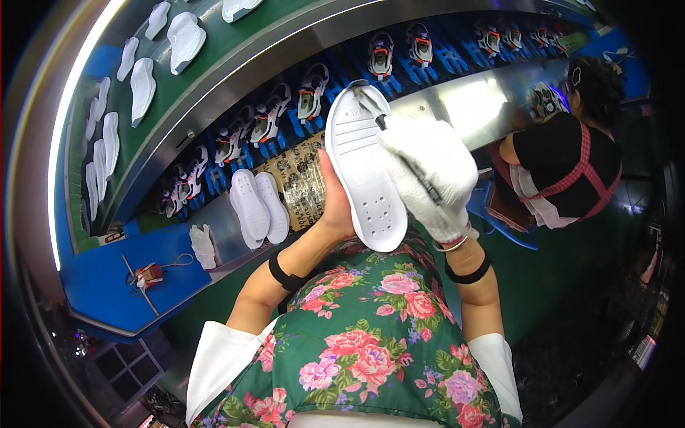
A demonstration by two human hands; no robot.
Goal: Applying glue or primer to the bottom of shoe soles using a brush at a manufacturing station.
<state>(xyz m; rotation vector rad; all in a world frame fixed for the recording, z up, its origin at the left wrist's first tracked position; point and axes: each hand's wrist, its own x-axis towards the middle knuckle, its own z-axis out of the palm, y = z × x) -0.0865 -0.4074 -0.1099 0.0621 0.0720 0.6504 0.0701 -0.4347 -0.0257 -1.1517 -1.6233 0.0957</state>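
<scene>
A white shoe sole (360, 167) stands tilted in front of me, its ridged and dotted inner side facing up. My left hand (337, 196), bare, grips it by its left edge, thumb along the rim. A white knitted glove covers my right hand (432, 171), which is closed on a slim dark-handled brush (427, 187). The brush's tip rests on or just over the sole's upper right end; contact is hard to make out there. Two more white soles (247, 207) lie overlapping to the left of my left hand.
Shoe uppers (267, 121) stand on a blue-racked line running across the front. Above it, a green belt (214, 57) carries white soles. A blue table (100, 267) at left holds a small red item with sticks; a white glove (203, 246) lies nearby. A co-worker (564, 150) sits at right.
</scene>
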